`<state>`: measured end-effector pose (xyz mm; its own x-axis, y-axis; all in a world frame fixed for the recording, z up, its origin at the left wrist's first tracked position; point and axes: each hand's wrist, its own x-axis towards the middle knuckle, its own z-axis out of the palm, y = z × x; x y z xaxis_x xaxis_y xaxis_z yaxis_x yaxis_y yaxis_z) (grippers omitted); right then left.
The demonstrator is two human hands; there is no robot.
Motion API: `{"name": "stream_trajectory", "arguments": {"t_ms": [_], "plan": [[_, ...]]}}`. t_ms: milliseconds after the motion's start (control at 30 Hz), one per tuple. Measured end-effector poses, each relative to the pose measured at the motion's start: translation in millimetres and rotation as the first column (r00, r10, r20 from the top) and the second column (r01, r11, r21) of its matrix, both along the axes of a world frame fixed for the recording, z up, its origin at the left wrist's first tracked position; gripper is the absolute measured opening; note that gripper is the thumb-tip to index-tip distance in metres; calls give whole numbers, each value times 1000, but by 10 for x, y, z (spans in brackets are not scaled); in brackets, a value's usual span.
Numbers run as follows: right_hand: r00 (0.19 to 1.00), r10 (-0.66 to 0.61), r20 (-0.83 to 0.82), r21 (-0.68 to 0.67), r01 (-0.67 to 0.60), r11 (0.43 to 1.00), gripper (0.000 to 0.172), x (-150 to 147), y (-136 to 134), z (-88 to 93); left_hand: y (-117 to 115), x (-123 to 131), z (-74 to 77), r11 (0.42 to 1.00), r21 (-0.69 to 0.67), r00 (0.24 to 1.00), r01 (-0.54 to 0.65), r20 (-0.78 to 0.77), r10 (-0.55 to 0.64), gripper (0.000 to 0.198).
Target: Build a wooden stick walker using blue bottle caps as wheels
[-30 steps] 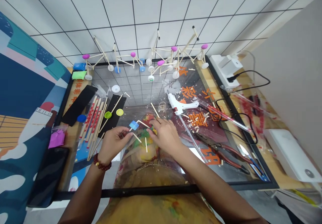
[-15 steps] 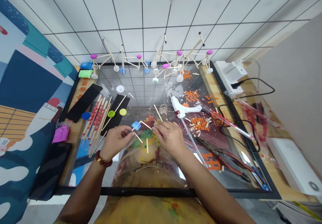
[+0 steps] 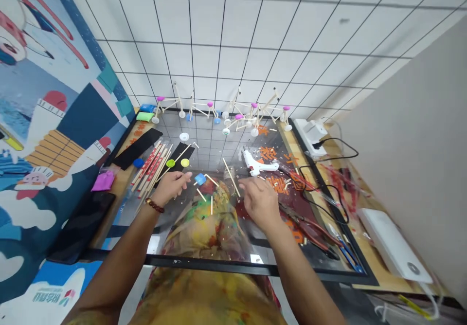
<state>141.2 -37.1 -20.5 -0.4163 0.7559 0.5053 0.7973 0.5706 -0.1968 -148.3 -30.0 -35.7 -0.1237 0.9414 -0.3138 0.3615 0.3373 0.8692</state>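
Note:
My left hand (image 3: 172, 187), beaded bracelet at the wrist, hovers left of a small blue square piece (image 3: 200, 179); its fingers are loosely bent, slightly apart and empty. A thin wooden stick shape (image 3: 211, 179) extends from the blue piece. Two short sticks lie below it, one slanted (image 3: 201, 195) and one upright in view (image 3: 211, 205). My right hand (image 3: 260, 199), palm down with fingers apart, is beside the lower end of a longer stick (image 3: 231, 177) and appears to hold nothing. The white glue gun (image 3: 257, 163) lies just beyond it.
Stick figures (image 3: 239, 117) with pink and white discs line the back edge. Bundled sticks (image 3: 151, 169), black strips (image 3: 137, 148) and a phone (image 3: 83, 225) are on the left. Pliers (image 3: 310, 227), cables, a power strip (image 3: 308, 137) and a white box (image 3: 394, 244) are on the right.
My left hand has let go of the blue piece and drawn back left. My right hand has moved away from the bent stick to the right. The view has shifted.

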Motion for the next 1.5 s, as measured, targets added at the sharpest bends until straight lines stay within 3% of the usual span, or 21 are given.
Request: {"name": "stream_trajectory", "arguments": {"t_ms": [100,233,300,467,833,1133,1300,1500], "plan": [[996,65,55,64,-69,996,20,82,-175,-152,20,25,-49,998,25,998,-57,27,57,51],[999,-45,17,144,42,989,21,121,-156,-290,32,38,-104,996,78,999,-39,7,38,46],[996,-88,-5,187,88,978,22,102,-92,-285,35,27,-130,995,98,999,-36,0,36,44],[999,-50,0,234,48,971,22,39,-42,-254,43,-10,-172,991,123,998,-54,-3,55,39],[993,-111,-35,195,116,974,17,65,8,-326,64,-19,-192,990,126,998,-57,-2,57,32],[970,-234,-65,270,243,932,21,226,84,-384,86,0,-211,988,147,998,-47,-34,53,32],[923,-365,-117,260,384,886,20,355,118,-413,109,-3,-212,988,150,998,-27,-47,34,28],[910,-398,-118,261,415,871,20,402,123,-411,128,5,-212,991,130,998,-18,-59,26,28]]}}
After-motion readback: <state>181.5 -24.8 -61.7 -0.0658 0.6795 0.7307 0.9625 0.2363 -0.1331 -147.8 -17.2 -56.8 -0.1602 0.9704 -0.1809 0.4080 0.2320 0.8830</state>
